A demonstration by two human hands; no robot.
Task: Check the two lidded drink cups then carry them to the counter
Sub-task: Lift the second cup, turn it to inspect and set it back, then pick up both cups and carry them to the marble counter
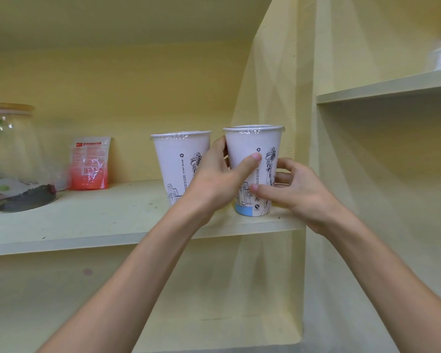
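Head view shows both of your hands on the right-hand cup (252,159), which stands on the shelf (92,220) close to its front edge and near the side panel (273,85). Your left hand (214,182) is wrapped around that cup's left side, thumb laid across the front and fingers curled behind it into the gap between the two cups. Your right hand (298,189) is half closed on the lower right side, thumb pressing the printed wall and fingers bent round the back. The other cup (181,161) stands just beside it to the left, upright, with no hand gripping it. Both carry clear lids (253,129) that look seated all round.

For the check, you seem to have enough hold; keep the grip low and light, since a paper wall gives under a squeeze and could lift the lid. Turn the cup upright, without tilting, and look along the rim for a raised edge. Mind your left knuckles: they sit very near the neighbouring cup and could nudge it. Then shift your left hand to that cup and test it likewise, so that each hand ends with one cup for carrying. The jar (13,159) and the red packet (89,164) stand well apart and need no care.
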